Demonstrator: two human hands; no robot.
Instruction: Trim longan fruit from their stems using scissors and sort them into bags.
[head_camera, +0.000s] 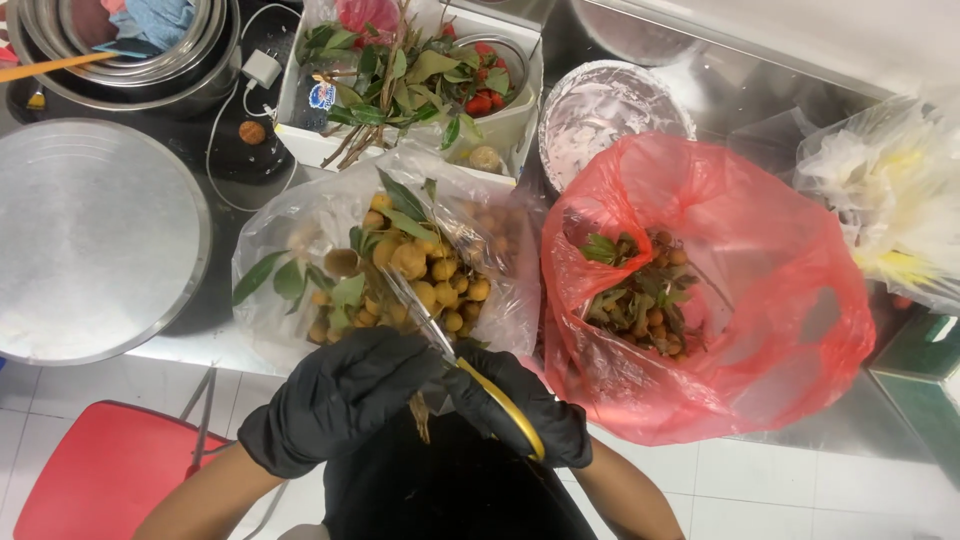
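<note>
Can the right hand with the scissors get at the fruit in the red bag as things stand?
Probably yes. The red bag gapes open just beside the right hand, its fruit uncovered. Nothing lies between, though the hand holds yellow-handled scissors.

A red bag (790, 300) of leafy scraps is lying beside a round metal lid (90, 235), stacked bowls (130, 50) sitting behind

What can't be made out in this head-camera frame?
- What the left hand grips: its gloved fingers cover it; only a bit of stem shows below.
- The scissors: the right hand hides most of the yellow handles.
- Contents low in the red bag: hidden by its folds.
- The metal bowls at top left: cut off by the frame edge.
- The red stool: cut off at the bottom left.
</note>
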